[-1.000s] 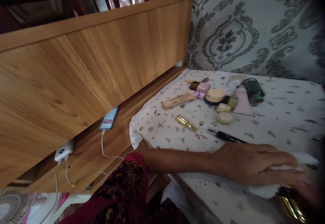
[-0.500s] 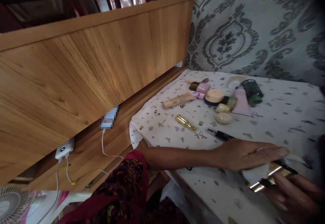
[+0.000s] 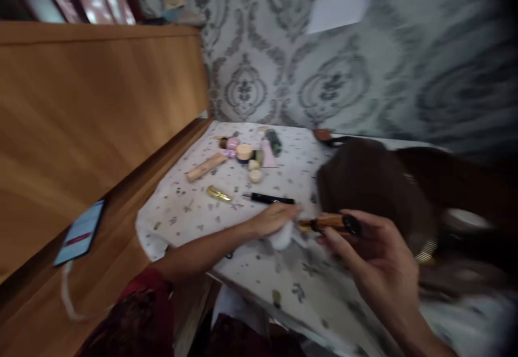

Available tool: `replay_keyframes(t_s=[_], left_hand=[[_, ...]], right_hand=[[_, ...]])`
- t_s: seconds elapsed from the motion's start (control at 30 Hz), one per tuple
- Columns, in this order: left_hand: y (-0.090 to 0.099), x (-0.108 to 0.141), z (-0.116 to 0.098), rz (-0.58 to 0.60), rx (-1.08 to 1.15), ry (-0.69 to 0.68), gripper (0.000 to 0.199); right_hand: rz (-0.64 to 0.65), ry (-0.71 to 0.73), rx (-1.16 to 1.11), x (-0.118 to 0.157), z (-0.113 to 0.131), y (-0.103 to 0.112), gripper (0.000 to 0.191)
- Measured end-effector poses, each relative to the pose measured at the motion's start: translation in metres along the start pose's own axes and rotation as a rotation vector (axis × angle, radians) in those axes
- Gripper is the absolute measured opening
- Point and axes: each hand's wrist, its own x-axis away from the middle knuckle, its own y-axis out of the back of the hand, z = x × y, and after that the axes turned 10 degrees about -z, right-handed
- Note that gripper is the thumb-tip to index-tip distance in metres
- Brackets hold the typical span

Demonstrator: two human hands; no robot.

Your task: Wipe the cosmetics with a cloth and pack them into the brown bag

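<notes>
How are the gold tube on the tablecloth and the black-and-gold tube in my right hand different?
The gold tube looks gold all over, while the black-and-gold tube has a black end and a black band.
The gold tube lies on the patterned tablecloth; the black-and-gold tube is held in your right hand.
Both are slim and partly or wholly gold-toned.
</notes>
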Motion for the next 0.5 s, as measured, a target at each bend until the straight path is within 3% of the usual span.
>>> replay_keyframes(t_s=[0.1,0.27,0.4,0.5], left_hand=[[-0.002,0.006,-0.004,-0.002,0.064,0.022,0.07],[-0.004,0.008,-0.011,-0.048,-0.017,0.004,0.063],[-0.007,0.01,-0.013,-0.061,-0.041,0.075,0.061],[-0.007,0.01,-0.013,-0.088,-0.069,0.12,0.061]], right_hand=[[-0.076,0.169,0.029,-0.008,0.034,0.032,0.039],[-0.214,0.476,0.276,-0.041,0.079,0.091,0.034],[-0.152,0.482,0.521,-0.065,0.077,0.13,0.035],[-0.029,0.48,0.7,-0.072,0.067,0.144,0.034]])
